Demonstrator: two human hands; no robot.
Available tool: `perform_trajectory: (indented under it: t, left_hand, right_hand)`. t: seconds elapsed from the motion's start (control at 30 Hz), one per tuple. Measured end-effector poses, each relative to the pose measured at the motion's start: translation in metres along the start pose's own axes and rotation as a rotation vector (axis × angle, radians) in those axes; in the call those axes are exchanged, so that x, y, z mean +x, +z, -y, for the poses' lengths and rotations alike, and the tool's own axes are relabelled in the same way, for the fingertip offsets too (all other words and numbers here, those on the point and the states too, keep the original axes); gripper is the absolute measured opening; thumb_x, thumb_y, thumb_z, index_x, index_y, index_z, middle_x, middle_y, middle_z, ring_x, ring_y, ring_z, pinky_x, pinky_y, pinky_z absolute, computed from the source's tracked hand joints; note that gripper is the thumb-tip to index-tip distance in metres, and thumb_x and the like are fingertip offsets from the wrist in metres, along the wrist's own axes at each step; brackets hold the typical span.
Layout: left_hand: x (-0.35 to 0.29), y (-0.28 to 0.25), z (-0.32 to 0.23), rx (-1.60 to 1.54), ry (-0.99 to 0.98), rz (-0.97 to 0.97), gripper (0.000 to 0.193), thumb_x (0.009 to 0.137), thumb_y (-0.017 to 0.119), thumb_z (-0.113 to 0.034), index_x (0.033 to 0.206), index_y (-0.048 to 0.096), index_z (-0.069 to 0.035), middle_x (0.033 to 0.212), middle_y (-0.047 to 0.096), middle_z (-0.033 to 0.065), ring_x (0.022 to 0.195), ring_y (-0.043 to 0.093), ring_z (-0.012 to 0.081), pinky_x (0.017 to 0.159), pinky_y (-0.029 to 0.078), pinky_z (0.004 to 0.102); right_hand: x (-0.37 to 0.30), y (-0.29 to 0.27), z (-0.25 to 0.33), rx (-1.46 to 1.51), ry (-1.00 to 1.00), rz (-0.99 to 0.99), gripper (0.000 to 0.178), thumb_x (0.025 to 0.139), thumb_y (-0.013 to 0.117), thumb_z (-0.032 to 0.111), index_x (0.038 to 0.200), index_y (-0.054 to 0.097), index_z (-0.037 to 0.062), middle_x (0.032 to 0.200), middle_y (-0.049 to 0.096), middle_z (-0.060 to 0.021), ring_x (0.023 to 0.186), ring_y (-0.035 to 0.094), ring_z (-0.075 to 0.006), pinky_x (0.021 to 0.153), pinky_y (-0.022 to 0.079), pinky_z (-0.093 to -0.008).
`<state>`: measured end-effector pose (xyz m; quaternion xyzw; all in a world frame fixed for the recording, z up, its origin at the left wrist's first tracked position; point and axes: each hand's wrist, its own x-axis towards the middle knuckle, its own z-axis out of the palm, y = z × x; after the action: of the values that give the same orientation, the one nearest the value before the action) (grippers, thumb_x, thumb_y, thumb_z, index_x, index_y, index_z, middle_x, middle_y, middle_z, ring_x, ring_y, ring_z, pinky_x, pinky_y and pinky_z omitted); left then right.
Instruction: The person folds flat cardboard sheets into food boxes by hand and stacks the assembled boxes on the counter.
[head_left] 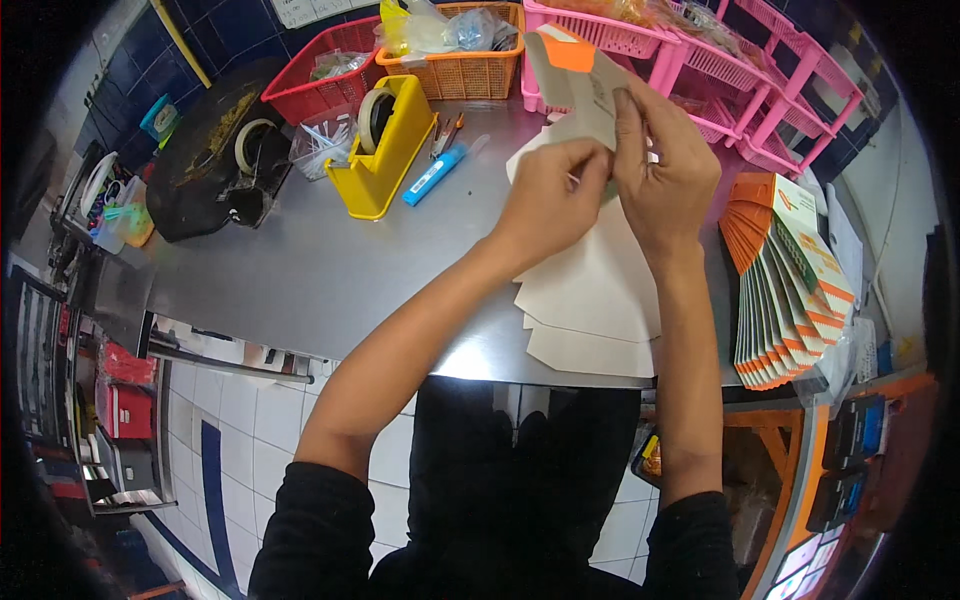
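Both hands are raised over the steel table (270, 280), fingertips almost meeting. My right hand (668, 175) pinches the edge of a greyish-white card piece (577, 85) that has an orange patch near its top. The fingers of my left hand (555, 200) are curled closed against the same card, just left of the right thumb. Whether it is one folded card or more is partly hidden by the hands. Below them, several flat white card blanks (585, 285) lie loosely stacked, reaching the table's front edge.
Fanned orange-and-white printed cards (790, 290) lie at the right. Toward the back left stand a yellow tape dispenser (375, 160), a black tape dispenser (258, 175) and a blue glue tube (436, 174). Behind are red (335, 60), orange (450, 75) and pink baskets (600, 38).
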<state>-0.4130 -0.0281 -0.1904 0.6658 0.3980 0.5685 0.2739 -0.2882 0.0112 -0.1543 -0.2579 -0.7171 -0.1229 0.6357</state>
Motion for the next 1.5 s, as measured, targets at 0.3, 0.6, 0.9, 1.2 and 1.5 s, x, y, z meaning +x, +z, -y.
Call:
perform_trajectory:
  t: [0.3,0.6,0.9,1.2,1.5]
  left_hand:
    - [0.016,-0.049,-0.027,-0.537,-0.037,-0.232,0.022,0.1,0.063,-0.021,0.112,0.065,-0.002,0.1,0.071,0.0112,0.083,0.069,0.0159,0.071,0.054,0.0287]
    - [0.013,-0.027,-0.038,-0.445,0.277,-0.4,0.014,0.094,0.068,-0.003,0.107,0.065,0.003,0.097,0.072,0.0097,0.082,0.071,0.0146,0.077,0.059,0.0283]
    - [0.011,-0.023,-0.027,0.008,0.433,-0.42,0.01,0.094,0.066,0.003,0.104,0.064,0.005,0.095,0.072,0.0092,0.085,0.071,0.0131,0.081,0.057,0.0252]
    - [0.016,-0.015,-0.024,-0.016,0.496,-0.501,0.007,0.085,0.069,0.005,0.091,0.069,0.002,0.08,0.07,0.0086,0.07,0.071,0.0147,0.065,0.057,0.0254]
    - [0.008,-0.019,-0.029,0.423,0.673,-0.486,0.018,0.084,0.071,0.005,0.102,0.069,0.003,0.086,0.071,0.0132,0.08,0.072,0.0196,0.069,0.057,0.0283]
  right_hand:
    - [0.003,-0.003,0.006,-0.067,-0.108,0.049,0.022,0.084,0.074,0.009,0.106,0.075,0.0114,0.09,0.067,-0.0034,0.079,0.064,-0.0222,0.067,0.053,-0.034]
    - [0.01,-0.01,0.028,0.218,0.007,-0.034,0.016,0.087,0.073,0.005,0.103,0.076,0.0078,0.086,0.068,-0.0052,0.073,0.065,-0.0152,0.061,0.05,-0.0276]
    - [0.007,-0.016,0.035,0.697,0.538,0.063,0.008,0.09,0.073,0.006,0.096,0.074,0.0,0.092,0.071,-0.0037,0.08,0.066,-0.0071,0.065,0.05,-0.021]
    - [0.003,-0.01,0.031,0.689,0.458,0.059,0.009,0.091,0.072,0.007,0.096,0.074,-0.0005,0.092,0.068,-0.0042,0.081,0.066,-0.008,0.067,0.05,-0.0206]
    - [-0.002,-0.004,0.036,0.599,0.377,0.007,0.005,0.091,0.07,0.004,0.092,0.074,-0.0002,0.092,0.067,-0.0058,0.079,0.065,-0.0094,0.067,0.052,-0.0229]
